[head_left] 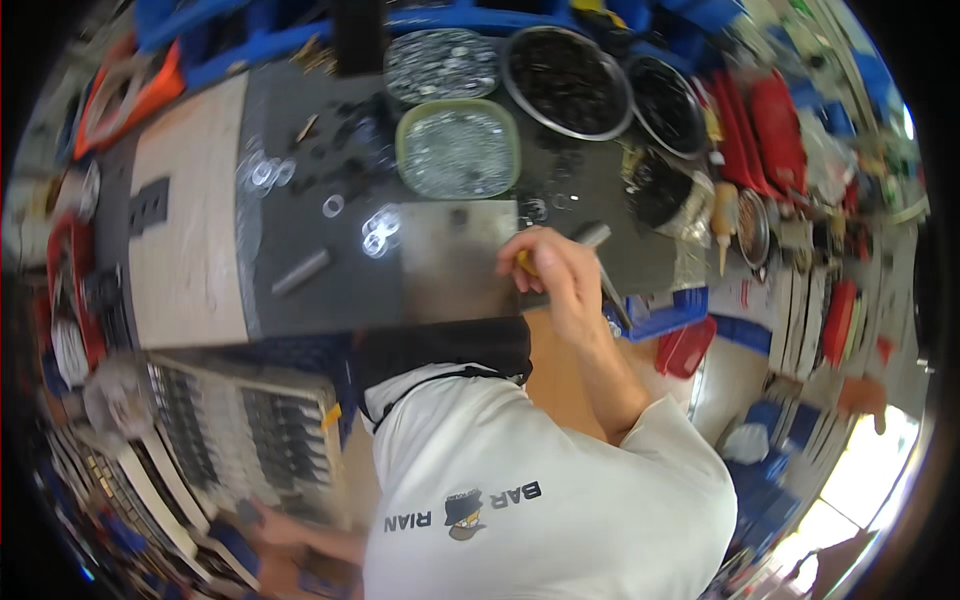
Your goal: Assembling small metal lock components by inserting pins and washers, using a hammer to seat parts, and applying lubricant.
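My right hand (pixel 553 272) is closed around a grey metal tool (pixel 597 240) with a yellow part showing at the fingers. It rests at the right edge of a flat metal plate (pixel 450 255) lying on the dark bench mat (pixel 340 290). My left hand (pixel 285 527) reaches down at the lower left toward stacked racks of dark parts (pixel 235 430). It is blurred, and whether it holds anything is unclear. My white shirt fills the lower middle.
Behind the plate stand a green square tray of silvery parts (pixel 458 150), a round tray of silvery parts (pixel 440 65) and two metal bowls of dark parts (pixel 568 80) (pixel 665 105). Clear rings (pixel 378 230) and a grey cylinder (pixel 300 272) lie on the left. Red containers (pixel 775 130) line the right.
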Demonstrator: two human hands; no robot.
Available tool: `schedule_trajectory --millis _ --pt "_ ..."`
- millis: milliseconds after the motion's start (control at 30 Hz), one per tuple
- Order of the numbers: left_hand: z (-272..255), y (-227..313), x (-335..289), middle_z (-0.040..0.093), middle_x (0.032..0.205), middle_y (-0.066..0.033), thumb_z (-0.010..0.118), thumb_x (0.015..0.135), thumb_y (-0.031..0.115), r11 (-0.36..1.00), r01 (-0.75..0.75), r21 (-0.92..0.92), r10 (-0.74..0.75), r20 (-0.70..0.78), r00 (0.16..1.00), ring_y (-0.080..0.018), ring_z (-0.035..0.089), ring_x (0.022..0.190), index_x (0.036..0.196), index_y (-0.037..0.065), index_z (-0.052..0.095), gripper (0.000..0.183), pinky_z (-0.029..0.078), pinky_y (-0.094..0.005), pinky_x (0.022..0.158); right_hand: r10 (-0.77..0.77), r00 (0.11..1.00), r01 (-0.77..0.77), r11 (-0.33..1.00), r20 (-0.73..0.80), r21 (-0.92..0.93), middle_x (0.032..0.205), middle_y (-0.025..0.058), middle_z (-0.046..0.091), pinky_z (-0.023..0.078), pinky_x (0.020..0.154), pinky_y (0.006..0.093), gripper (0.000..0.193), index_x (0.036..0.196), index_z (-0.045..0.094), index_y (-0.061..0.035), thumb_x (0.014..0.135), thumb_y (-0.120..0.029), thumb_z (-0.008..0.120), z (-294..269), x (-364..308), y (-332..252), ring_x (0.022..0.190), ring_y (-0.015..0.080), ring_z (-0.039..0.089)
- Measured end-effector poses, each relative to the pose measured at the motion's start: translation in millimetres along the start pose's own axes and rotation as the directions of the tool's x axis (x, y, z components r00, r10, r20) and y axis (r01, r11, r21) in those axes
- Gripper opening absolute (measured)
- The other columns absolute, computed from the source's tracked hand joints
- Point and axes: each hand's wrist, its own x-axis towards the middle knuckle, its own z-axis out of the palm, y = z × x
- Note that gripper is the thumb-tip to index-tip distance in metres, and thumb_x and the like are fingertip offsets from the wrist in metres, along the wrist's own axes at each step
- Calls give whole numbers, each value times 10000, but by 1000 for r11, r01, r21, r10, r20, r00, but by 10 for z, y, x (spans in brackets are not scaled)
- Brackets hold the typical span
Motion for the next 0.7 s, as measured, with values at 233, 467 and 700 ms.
schedule_trajectory --millis 233,467,700 --pt "-654 2815 179 723 1338 -119 794 1037 400 223 243 -944 172 284 943 -198 671 1001 1338 -59 704 556 523 -362 797 -264 932 -33 619 -248 -785 1082 213 760 582 926 462 246 1157 770 -5 992 -181 721 -1413 797 -176 1056 402 741" --pt "-1442 4831 -1778 676 1414 -155 836 810 -73 226 454 -862 944 309 115 -304 786 1051 1299 43 706 518 662 -384 868 -90 921 -383 -22 -380 -923 1048 273 779 597 895 564 235 1046 807 -26 879 -178 743 -3499 1659 981 1017 467 759" --pt "-1496 5074 -2613 792 1177 -124 973 754 142 -131 -14 -991 947 -121 -299 -323 742 1150 1191 45 811 476 580 -419 1008 -98 957 -278 -46 -273 -959 1066 292 756 558 906 572 297 1032 713 37 859 -168 839 -3568 1773 1102 1038 489 723"
